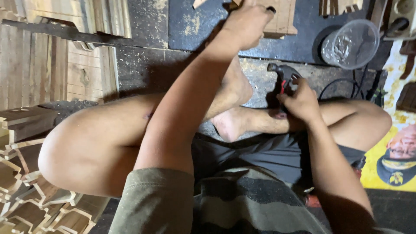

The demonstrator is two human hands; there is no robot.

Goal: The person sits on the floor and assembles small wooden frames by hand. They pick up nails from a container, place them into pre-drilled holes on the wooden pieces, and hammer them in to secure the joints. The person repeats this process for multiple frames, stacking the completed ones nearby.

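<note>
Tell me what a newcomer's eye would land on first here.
First the crossed bare legs filling the middle, seen from above. Then the right hand gripping a hammer near the feet, and the left hand stretched to a wood piece at top. Cut wood piles up lower left.

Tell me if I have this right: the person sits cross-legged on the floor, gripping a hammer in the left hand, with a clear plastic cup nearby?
Not quite. In the head view the hammer is in the right hand, not the left. The rest holds: cross-legged, clear plastic cup nearby.
</note>
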